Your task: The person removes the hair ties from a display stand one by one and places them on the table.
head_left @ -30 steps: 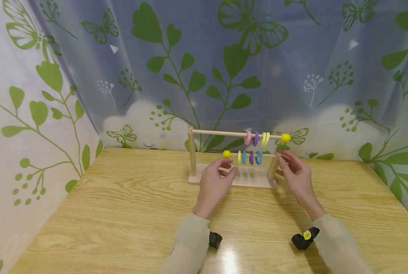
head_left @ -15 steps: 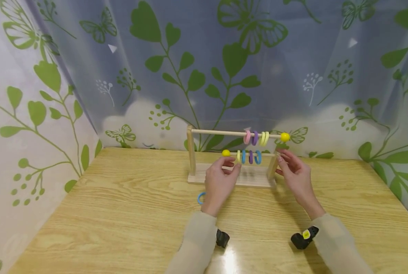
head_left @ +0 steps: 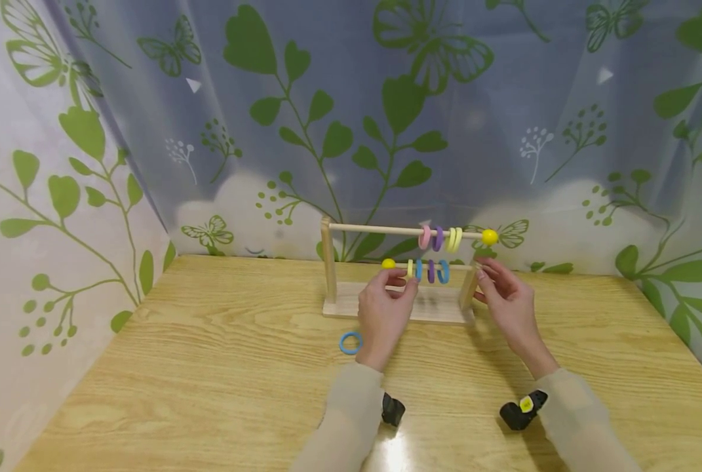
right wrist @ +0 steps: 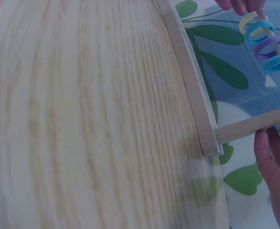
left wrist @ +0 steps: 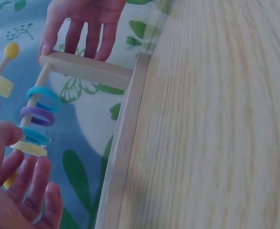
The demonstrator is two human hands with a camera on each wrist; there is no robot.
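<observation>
A wooden ring stand (head_left: 333, 307) has two rods tipped with yellow beads. Pink, purple and pale yellow rings hang on the upper rod (head_left: 380, 229). A pale yellow ring (left wrist: 29, 148), two blue rings and a purple ring (left wrist: 37, 116) hang on the lower rod. My left hand (head_left: 383, 311) is at the lower rod's bead end, thumb and forefinger at the pale yellow ring and the adjoining blue ring (head_left: 419, 271). My right hand (head_left: 511, 305) grips the top of the short right post (left wrist: 87, 67), thumb in front and fingers behind.
A loose blue ring (head_left: 351, 343) lies flat on the wooden table (head_left: 227, 367), left of my left wrist. Behind the stand hangs a curtain (head_left: 339, 131) with leaves and butterflies. The tall left post (head_left: 330, 262) carries the upper rod.
My left hand has shifted right along the lower rod, from the bead to the rings. The loose blue ring has come into view from behind my left arm. My right hand stays at the post.
</observation>
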